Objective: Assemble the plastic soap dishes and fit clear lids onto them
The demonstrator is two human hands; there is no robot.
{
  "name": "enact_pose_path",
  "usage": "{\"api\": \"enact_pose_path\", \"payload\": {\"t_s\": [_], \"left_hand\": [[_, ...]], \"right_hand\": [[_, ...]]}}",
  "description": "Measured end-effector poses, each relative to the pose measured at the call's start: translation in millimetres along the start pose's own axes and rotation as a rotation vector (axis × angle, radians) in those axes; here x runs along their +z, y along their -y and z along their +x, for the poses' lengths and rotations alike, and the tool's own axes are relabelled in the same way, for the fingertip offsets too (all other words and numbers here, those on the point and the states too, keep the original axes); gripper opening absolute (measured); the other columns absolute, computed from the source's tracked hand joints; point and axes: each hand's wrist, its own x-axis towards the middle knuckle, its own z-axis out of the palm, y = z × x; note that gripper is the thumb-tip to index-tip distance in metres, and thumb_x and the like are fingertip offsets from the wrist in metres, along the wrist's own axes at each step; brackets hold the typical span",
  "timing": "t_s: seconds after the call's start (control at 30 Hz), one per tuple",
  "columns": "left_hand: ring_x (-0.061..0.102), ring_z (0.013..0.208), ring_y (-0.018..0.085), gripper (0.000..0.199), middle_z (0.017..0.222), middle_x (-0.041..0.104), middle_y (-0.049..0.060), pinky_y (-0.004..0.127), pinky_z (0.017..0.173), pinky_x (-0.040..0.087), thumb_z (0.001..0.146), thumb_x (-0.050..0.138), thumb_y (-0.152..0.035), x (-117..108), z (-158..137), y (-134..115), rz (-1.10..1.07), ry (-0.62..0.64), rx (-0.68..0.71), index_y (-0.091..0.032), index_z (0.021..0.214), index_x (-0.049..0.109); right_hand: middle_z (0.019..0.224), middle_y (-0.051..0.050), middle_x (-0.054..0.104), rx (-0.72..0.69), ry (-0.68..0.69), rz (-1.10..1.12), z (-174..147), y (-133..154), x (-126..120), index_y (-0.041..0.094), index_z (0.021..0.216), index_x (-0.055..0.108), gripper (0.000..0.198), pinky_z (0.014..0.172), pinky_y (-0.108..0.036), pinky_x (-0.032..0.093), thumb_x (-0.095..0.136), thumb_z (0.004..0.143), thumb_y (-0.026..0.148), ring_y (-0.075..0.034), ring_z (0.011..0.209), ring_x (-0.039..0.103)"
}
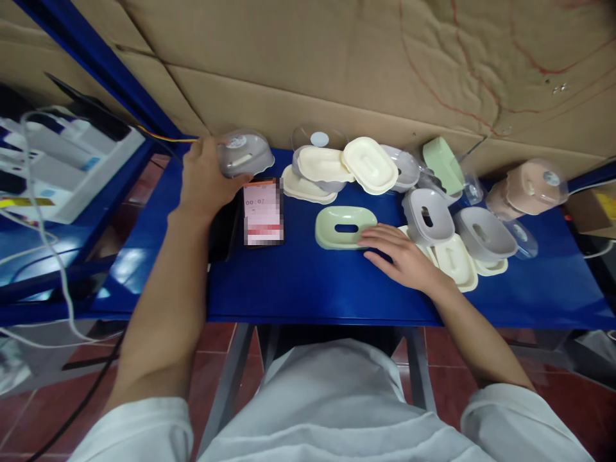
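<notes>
Green dish (342,216), long axis parallel to surface (298,282) front edge; right grip (402,253), nearer, unclosed, touching its right end.

Right end of the green tray (331,239) partly hidden under the right hand (402,253), phone screen (260,212) partly pixelated

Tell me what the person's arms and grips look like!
The left grip and right grip show no gloves. The left forearm and right forearm are bare, with no watch or cables showing. The left sleeve and right sleeve are short, loose, pale whitish-grey and wide-hemmed.
</notes>
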Motion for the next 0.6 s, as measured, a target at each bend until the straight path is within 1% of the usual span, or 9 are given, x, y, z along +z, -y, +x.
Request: {"api": "enact_pose_path", "payload": {"t_s": [0.1,0.17,0.23,0.37,0.43,0.5,0.53,0.57,0.6], "left_hand": [[0.048,0.145,0.032,0.075,0.157,0.054,0.013,0.058,0.126,0.036,0.084,0.086,-0.028,3,0,3,-0.021,-0.005,0.011,-0.013,0.148,0.051],[0.044,0.149,0.034,0.077,0.163,0.049,0.014,0.059,0.128,0.033,0.083,0.085,-0.026,5,0,6,-0.023,-0.018,0.013,-0.013,0.15,0.052],[0.044,0.15,0.034,0.078,0.163,0.049,0.014,0.058,0.129,0.033,0.081,0.085,-0.022,9,3,12,-0.033,-0.014,0.03,-0.013,0.151,0.052],[0.044,0.152,0.029,0.075,0.162,0.053,0.012,0.055,0.132,0.031,0.082,0.081,-0.016,14,12,25,-0.08,0.048,0.101,-0.011,0.151,0.051],[0.038,0.156,0.029,0.073,0.167,0.047,0.014,0.057,0.135,0.025,0.084,0.077,-0.013,13,15,26,-0.088,0.062,0.1,-0.008,0.151,0.051],[0.033,0.159,0.031,0.071,0.172,0.04,0.015,0.061,0.136,0.022,0.086,0.074,-0.012,10,13,17,-0.083,0.015,0.082,-0.009,0.153,0.051],[0.034,0.158,0.032,0.068,0.172,0.04,0.014,0.062,0.135,0.023,0.088,0.072,-0.013,7,9,8,-0.08,-0.027,0.085,-0.011,0.153,0.053],[0.038,0.155,0.032,0.063,0.168,0.044,0.014,0.062,0.133,0.027,0.09,0.069,-0.014,5,4,-4,-0.079,-0.073,0.106,-0.013,0.152,0.055],[0.046,0.15,0.032,0.055,0.161,0.053,0.014,0.059,0.13,0.034,0.093,0.066,-0.016,3,-4,-19,-0.08,-0.106,0.154,-0.014,0.148,0.059]], "right_hand": [[0.14,-0.008,0.075,0.013,-0.082,-0.038,-2,-1,0,0.027,0.139,0.069,0.031,0.12,-0.052,0.051,0.057,0.11,0.025,-0.026,0.137,0.067],[0.139,-0.008,0.076,0.046,-0.153,-0.076,-3,-6,-2,0.027,0.14,0.068,0.032,0.116,-0.051,0.054,0.056,0.11,0.025,-0.027,0.136,0.068],[0.137,-0.009,0.076,0.066,-0.2,-0.105,-4,-11,-5,0.026,0.138,0.07,0.031,0.115,-0.051,0.054,0.055,0.11,0.026,-0.028,0.134,0.069],[0.136,-0.009,0.077,0.074,-0.206,-0.212,-2,-16,-12,0.025,0.133,0.073,0.03,0.115,-0.053,0.052,0.054,0.11,0.029,-0.03,0.132,0.07],[0.139,-0.01,0.076,0.098,-0.182,-0.289,5,-15,-16,0.025,0.136,0.071,0.033,0.116,-0.053,0.05,0.052,0.111,0.03,-0.031,0.135,0.067],[0.147,-0.012,0.071,0.128,-0.156,-0.364,15,-14,-19,0.022,0.144,0.066,0.038,0.118,-0.053,0.047,0.048,0.112,0.032,-0.032,0.141,0.063],[0.151,-0.013,0.068,0.143,-0.147,-0.398,22,-14,-20,0.02,0.148,0.063,0.041,0.119,-0.053,0.045,0.046,0.113,0.032,-0.032,0.144,0.06],[0.155,-0.014,0.065,0.158,-0.141,-0.431,30,-14,-21,0.018,0.151,0.061,0.043,0.121,-0.053,0.043,0.044,0.113,0.032,-0.033,0.146,0.057],[0.157,-0.015,0.062,0.173,-0.135,-0.461,38,-16,-20,0.016,0.153,0.058,0.045,0.122,-0.054,0.042,0.043,0.113,0.032,-0.033,0.148,0.055]]}}
